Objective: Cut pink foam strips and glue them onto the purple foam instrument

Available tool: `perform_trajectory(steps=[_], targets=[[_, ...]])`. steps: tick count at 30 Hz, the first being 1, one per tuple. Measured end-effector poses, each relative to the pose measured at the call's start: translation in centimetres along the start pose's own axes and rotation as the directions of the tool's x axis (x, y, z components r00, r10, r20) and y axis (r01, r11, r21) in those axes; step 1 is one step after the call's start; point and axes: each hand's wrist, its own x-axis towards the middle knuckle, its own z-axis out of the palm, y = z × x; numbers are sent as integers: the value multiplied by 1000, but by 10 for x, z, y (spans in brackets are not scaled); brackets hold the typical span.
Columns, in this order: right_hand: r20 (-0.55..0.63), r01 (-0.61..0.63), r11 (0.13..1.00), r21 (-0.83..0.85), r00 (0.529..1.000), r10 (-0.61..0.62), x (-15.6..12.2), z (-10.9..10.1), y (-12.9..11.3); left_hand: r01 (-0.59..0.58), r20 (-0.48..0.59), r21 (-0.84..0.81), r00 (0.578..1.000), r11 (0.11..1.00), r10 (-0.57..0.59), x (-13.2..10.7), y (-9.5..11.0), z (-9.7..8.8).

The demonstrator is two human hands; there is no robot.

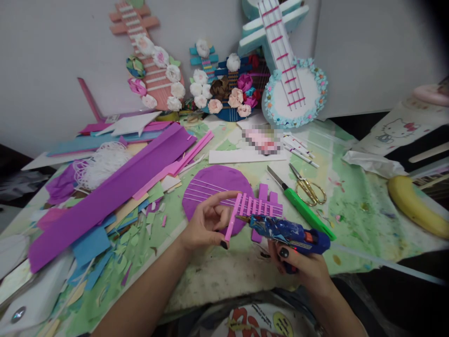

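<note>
My left hand point(208, 222) pinches a thin pink strip point(233, 220) between thumb and fingers. In my right hand point(303, 264) is a blue glue gun point(291, 232), its nozzle tip at the strip, whether touching I cannot tell. Beneath them lies a small purple toy instrument point(213, 180) with a round body, white strings and a neck crossed by several pink bars. Purple pegs point(263, 192) stick out from the neck's end. My left hand and the strip cover part of the body, and the glue gun covers part of the neck.
A green utility knife point(307, 213) and gold-handled scissors point(308, 187) lie right of the instrument. Purple sheet point(115, 187), white string point(101, 166) and paper scraps crowd the left. Finished instruments point(291, 93) lean on the wall. A banana point(417, 206) and a bottle point(403, 124) are right.
</note>
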Motion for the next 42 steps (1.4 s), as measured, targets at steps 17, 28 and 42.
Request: perform_trajectory(steps=[17,28,42], targets=[[7,-13,1000,9,1000,12,-1,-3,1,37,-3,13,999,999,-37,0,-1,-1],[-4,-34,999,4,999,34,0,0,-4,24,-19,-9,1000,1000,-25,0,-1,0],[40,-92,995,38,995,90,-7,1,-6,-10,-30,-49,1000,999,9,1,-6,-1]])
